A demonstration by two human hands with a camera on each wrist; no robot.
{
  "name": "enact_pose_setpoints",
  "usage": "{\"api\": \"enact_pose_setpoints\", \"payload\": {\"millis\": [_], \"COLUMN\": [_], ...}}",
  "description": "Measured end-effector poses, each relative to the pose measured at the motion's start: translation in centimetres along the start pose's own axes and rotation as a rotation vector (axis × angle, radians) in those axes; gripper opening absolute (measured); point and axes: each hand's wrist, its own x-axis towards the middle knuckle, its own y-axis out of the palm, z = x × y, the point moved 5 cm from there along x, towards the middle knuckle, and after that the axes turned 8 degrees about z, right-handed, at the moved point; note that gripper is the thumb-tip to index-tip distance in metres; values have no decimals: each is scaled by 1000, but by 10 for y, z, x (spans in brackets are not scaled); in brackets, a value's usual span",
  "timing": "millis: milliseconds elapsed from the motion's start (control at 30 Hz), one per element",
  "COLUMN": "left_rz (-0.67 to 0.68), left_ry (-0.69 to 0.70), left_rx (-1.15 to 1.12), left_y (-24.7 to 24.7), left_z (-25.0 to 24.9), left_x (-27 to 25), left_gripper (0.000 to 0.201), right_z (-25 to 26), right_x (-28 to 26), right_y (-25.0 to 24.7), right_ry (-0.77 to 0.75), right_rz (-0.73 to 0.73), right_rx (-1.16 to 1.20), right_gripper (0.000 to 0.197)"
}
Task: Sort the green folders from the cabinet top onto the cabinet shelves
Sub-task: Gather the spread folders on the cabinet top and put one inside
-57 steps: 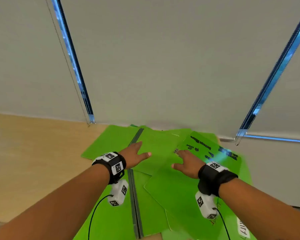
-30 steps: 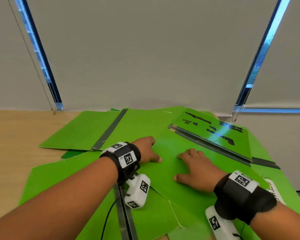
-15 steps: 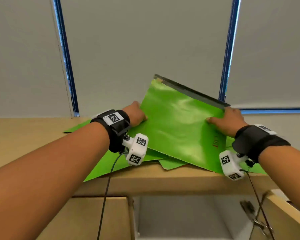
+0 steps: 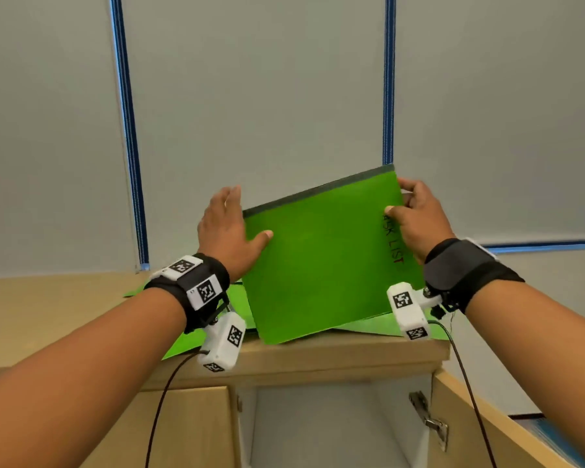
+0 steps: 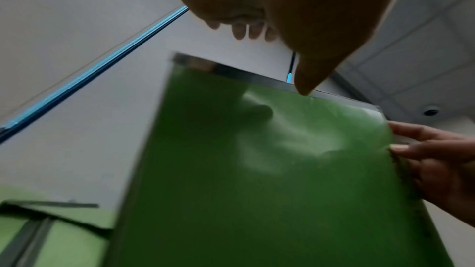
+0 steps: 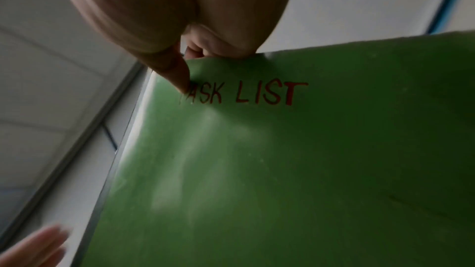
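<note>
One green folder (image 4: 325, 261) is held up above the cabinet top (image 4: 318, 352), tilted, dark spine edge uppermost, lower corner just over the front edge of the top. Red lettering "ASK LIST" runs along its right side, first letter hidden by a thumb. Two hands are on it. Left hand (image 4: 225, 228): thumb across the front face, fingers straight along the left edge; whether they wrap behind, cannot tell. Right hand (image 4: 416, 221): thumb on the front, fingers curled behind the right edge, pinching it. More green folders (image 4: 190, 342) lie flat on the cabinet top under the held one; count unclear, at least two. Below the cabinet top, one door (image 4: 507, 430) stands open to the right, with one metal hinge (image 4: 429, 420); white interior visible.
</note>
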Motion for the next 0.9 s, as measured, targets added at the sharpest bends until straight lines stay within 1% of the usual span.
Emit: {"api": "enact_pose_setpoints", "payload": {"millis": [67, 100, 133, 167, 233, 267, 300, 333, 367, 400, 433, 467, 533, 600, 633, 667, 700, 767, 800, 833, 867, 900], "left_rz": [27, 60, 117, 166, 212, 203, 193, 192, 185, 183, 190, 207, 253, 260, 258, 258, 274, 289, 291, 302, 342, 374], "left_ry": [152, 199, 214, 228, 229, 237, 239, 236, 227, 216, 187, 128, 10, -86, -113, -154, -197, -314, -376, -418, -455, -485], "left_rx": [41, 17, -52, -139, -259, -320, -390, -483, -585, -680, -772, -875, -1078, -1172, -1194, -1218, -1252, -1317, -1309, -1272, -1208, -1124], "left_y": [-13, -17, -18, -18, -17, -17, -17, -17, -17, -14, -10, -5, 11, 32, 42, 55, 65, 92, 105, 119, 132, 143], "left_z": [-30, -43, -51, -58, -65, -65, -63, -58, -51, -44, -38, -30, -17, 1, 9, 20, 27, 47, 57, 66, 72, 78], "left_x": [4, 4, 4, 3, -3, -6, -10, -15, -21, -28, -36, -44, -63, -81, -89, -98, -107, -124, -133, -143, -154, -165], "left_gripper": [81, 76, 68, 56, 25, 24, 31, 36, 37, 34, 29, 24, 20, 21, 20, 21, 21, 25, 34, 52, 69, 70], "right_z": [29, 43, 55, 65, 84, 92, 96, 98, 95, 89, 78, 63, 23, -17, -35, -52, -69, -99, -113, -129, -145, -160], "right_x": [-7, -11, -15, -18, -24, -28, -30, -33, -35, -38, -41, -46, -62, -84, -94, -106, -116, -134, -145, -154, -164, -172], "right_y": [3, 6, 10, 14, 21, 23, 22, 20, 16, 10, 3, -2, -4, 3, 7, 14, 20, 34, 42, 50, 56, 60], "right_ry": [-102, -152, -200, -239, -308, -346, -384, -422, -440, -417, -349, -252, -32, 132, 193, 248, 294, 363, 389, 415, 449, 493], "right_rz": [79, 120, 161, 193, 230, 232, 199, 146, 73, -2, -63, -91, -71, -39, -22, 4, 34, 137, 196, 240, 258, 259], "right_rx": [-51, -70, -89, -118, -195, -246, -326, -426, -528, -581, -571, -505, -267, -57, 4, 47, 107, 273, 328, 359, 379, 385], "right_gripper": [45, 46, 46, 47, 48, 48, 50, 55, 64, 75, 84, 90, 97, 104, 106, 104, 94, 60, 49, 43, 39, 38]}}
